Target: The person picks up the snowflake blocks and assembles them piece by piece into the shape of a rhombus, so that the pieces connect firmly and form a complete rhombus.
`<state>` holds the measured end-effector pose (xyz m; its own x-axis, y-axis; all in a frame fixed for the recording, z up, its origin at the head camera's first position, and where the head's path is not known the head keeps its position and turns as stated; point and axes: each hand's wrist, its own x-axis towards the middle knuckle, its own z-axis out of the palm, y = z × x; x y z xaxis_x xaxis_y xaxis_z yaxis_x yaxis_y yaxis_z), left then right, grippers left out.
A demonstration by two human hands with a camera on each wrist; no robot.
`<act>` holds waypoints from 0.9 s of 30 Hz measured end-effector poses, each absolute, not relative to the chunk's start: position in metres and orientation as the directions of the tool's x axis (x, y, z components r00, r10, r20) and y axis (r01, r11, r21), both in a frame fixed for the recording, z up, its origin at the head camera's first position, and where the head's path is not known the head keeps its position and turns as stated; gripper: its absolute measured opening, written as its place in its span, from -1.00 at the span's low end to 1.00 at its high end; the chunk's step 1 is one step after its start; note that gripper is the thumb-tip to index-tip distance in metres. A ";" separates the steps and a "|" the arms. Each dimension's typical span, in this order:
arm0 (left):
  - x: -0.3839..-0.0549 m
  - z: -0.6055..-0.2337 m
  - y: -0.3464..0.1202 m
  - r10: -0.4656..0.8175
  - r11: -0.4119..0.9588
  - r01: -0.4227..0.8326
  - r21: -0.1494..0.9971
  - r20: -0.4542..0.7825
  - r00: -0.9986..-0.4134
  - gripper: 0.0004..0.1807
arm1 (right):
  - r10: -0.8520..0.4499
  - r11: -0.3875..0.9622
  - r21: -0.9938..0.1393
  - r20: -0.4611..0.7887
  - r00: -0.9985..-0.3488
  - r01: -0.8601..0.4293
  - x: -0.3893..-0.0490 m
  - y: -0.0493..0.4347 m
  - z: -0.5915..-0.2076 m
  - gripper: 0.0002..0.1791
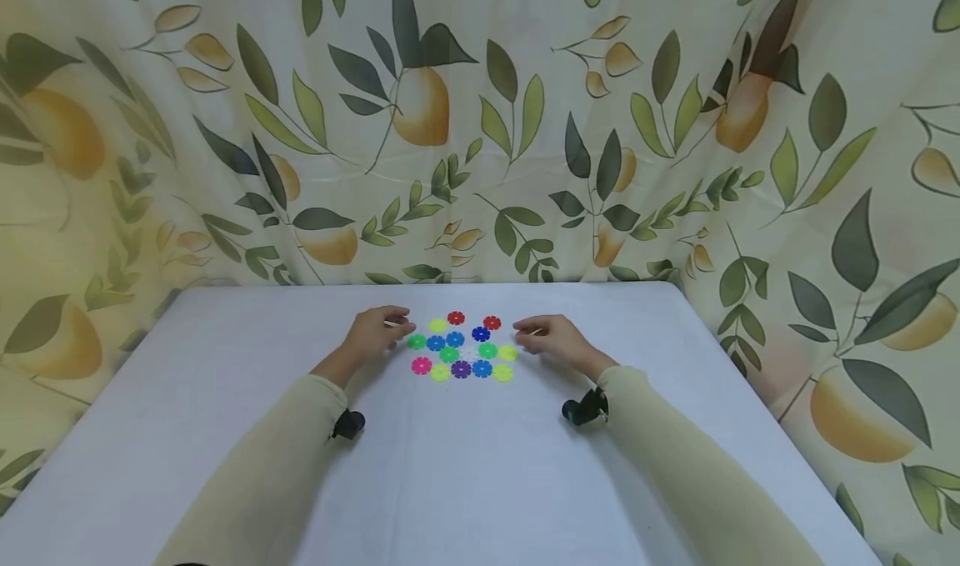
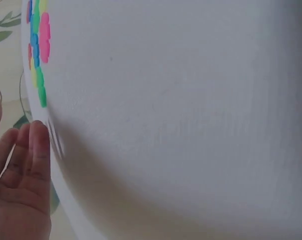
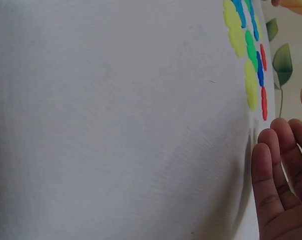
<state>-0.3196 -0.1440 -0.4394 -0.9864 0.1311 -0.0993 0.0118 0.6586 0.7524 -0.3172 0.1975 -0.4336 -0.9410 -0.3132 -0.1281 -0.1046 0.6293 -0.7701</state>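
Note:
Several notched plastic discs lie flat in a loose cluster at the back middle of the table. Among them are a pink disc, a purple disc, a green disc and a red disc. On the cluster's left side is my left hand, fingers relaxed and holding nothing; the left wrist view shows its fingertips near a green disc. My right hand hovers on the opposite side, empty, its loose fingers pointing toward the red and yellow discs.
A white cloth covers the table. Behind and around it hangs a curtain printed with leaves and fruit. Small black cameras are worn at both wrists, below light sleeves.

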 end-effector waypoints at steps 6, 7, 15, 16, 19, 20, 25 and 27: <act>-0.322 -0.448 -0.143 0.120 0.653 -0.002 0.757 -0.107 -0.987 -0.49 | -0.275 0.670 -0.737 -0.136 -0.952 -0.088 -0.317 0.196 -0.440 -0.56; -0.322 -0.449 -0.143 0.120 0.652 -0.004 0.758 -0.108 -0.987 -0.50 | -0.273 0.673 -0.734 -0.131 -0.953 -0.091 -0.316 0.196 -0.441 -0.56; -0.320 -0.451 -0.139 0.122 0.666 -0.013 0.746 -0.126 -0.984 -0.53 | -0.258 0.681 -0.727 -0.130 -0.957 -0.085 -0.313 0.189 -0.443 -0.55; -0.319 -0.451 -0.138 0.117 0.666 -0.023 0.746 -0.134 -0.984 -0.54 | -0.256 0.682 -0.727 -0.131 -0.958 -0.082 -0.313 0.189 -0.444 -0.55; -0.319 -0.452 -0.137 0.119 0.680 -0.020 0.733 -0.138 -0.983 -0.55 | -0.254 0.687 -0.722 -0.132 -0.958 -0.083 -0.313 0.187 -0.445 -0.56; -0.319 -0.452 -0.136 0.120 0.683 -0.018 0.731 -0.136 -0.983 -0.55 | -0.257 0.690 -0.718 -0.128 -0.958 -0.089 -0.313 0.187 -0.445 -0.56; -0.318 -0.453 -0.134 0.131 0.702 0.009 0.712 -0.117 -0.984 -0.57 | -0.255 0.712 -0.694 -0.117 -0.960 -0.105 -0.313 0.185 -0.448 -0.59; -0.318 -0.453 -0.134 0.133 0.710 0.015 0.704 -0.114 -0.984 -0.58 | -0.249 0.719 -0.688 -0.118 -0.961 -0.102 -0.313 0.183 -0.448 -0.59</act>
<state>-0.3176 -0.1339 -0.4533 -0.9845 0.1334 -0.1140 0.0148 0.7103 0.7038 -0.3127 0.1835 -0.4484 -0.9612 -0.2495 -0.1180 -0.1021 0.7187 -0.6877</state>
